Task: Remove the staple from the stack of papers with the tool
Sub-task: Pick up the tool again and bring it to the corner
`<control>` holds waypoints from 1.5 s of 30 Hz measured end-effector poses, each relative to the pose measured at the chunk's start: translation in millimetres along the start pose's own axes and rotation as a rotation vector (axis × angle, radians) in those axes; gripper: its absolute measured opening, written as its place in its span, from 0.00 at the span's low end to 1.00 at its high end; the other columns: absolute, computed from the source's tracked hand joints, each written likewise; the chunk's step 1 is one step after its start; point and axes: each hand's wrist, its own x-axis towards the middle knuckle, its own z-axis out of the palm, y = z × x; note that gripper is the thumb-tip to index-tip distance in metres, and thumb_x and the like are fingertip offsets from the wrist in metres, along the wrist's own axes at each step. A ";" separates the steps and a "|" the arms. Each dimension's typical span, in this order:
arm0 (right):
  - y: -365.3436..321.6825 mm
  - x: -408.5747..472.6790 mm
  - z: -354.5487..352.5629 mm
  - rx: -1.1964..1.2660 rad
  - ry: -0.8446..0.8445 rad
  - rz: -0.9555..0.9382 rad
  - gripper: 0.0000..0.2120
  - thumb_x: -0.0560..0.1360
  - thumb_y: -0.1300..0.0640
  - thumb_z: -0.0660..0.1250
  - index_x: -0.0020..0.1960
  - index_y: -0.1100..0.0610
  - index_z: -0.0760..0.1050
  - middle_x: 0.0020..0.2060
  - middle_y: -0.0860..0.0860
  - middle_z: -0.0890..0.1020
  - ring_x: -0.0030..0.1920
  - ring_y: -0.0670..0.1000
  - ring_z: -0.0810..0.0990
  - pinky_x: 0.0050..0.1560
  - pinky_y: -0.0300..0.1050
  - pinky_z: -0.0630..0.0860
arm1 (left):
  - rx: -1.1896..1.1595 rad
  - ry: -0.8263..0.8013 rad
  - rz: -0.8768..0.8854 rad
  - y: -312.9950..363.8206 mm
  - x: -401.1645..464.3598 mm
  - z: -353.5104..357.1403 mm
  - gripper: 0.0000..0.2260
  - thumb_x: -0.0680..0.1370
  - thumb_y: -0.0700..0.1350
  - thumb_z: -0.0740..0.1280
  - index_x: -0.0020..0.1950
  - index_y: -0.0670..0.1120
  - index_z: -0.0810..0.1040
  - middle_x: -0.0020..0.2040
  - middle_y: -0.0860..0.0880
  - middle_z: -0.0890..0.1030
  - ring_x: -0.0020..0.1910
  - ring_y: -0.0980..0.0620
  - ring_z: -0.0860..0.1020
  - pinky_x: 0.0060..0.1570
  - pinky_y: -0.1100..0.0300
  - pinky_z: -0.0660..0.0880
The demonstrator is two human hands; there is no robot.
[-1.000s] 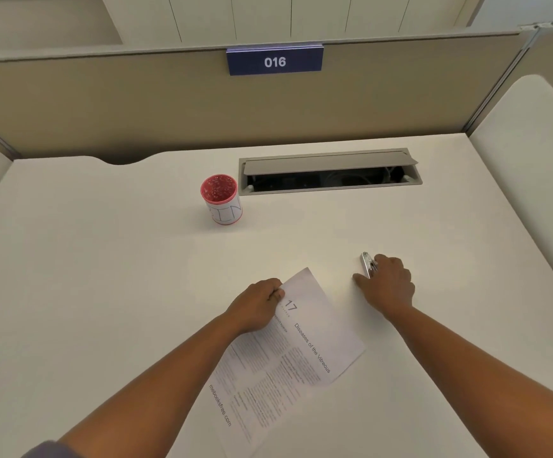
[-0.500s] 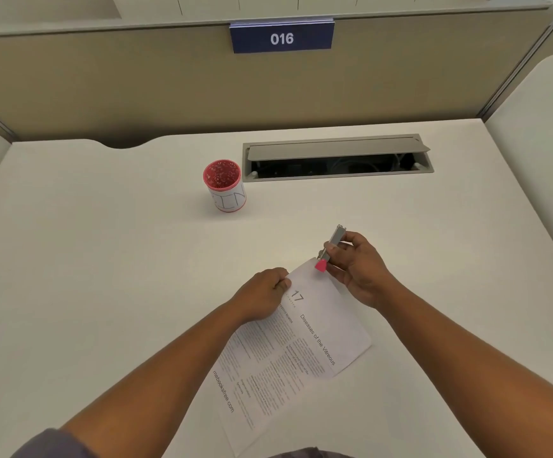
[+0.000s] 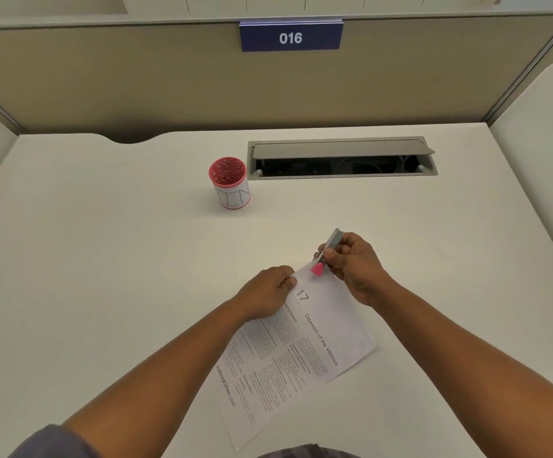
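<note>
Two hands at frame centre: left hand [image 3: 268, 290] pins the stack of papers [image 3: 295, 355] near its top corner; right hand [image 3: 354, 267] grips the tool [image 3: 326, 254], pink tip at that corner. Staple unseen. Advise a shallow slide under it, paper held flat.

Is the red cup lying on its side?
No, the red cup stands upright on the desk, open mouth facing up, beyond the left hand.

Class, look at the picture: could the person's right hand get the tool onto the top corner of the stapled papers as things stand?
Probably yes. The right hand holds the tool just over that corner of the papers; the left hand grips beside it, not across it.
</note>
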 end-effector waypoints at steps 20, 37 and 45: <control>16.9 -4.3 -45.3 -0.488 0.527 -0.117 0.07 0.72 0.56 0.69 0.46 0.44 0.76 0.43 0.43 0.80 0.38 0.52 0.82 0.39 0.46 0.78 | -0.309 0.322 -0.216 -13.2 6.2 -0.4 0.15 0.86 0.48 0.56 0.50 0.39 0.75 0.44 0.45 0.78 0.41 0.49 0.74 0.43 0.54 0.69; 45.5 -14.9 -43.6 -1.035 0.321 -0.361 0.25 0.79 0.54 0.68 0.74 0.59 0.69 0.70 0.57 0.74 0.69 0.60 0.72 0.68 0.58 0.71 | -0.651 0.594 -0.321 -12.0 31.8 -0.1 0.13 0.86 0.48 0.56 0.47 0.46 0.75 0.45 0.52 0.81 0.40 0.55 0.77 0.37 0.61 0.71; 46.2 -0.4 -24.7 -0.737 0.219 -0.144 0.26 0.76 0.56 0.67 0.70 0.42 0.64 0.47 0.43 0.81 0.48 0.47 0.83 0.43 0.43 0.76 | -0.764 0.565 -0.277 -13.1 38.8 -7.1 0.09 0.85 0.47 0.58 0.54 0.49 0.78 0.53 0.50 0.84 0.47 0.52 0.81 0.43 0.59 0.77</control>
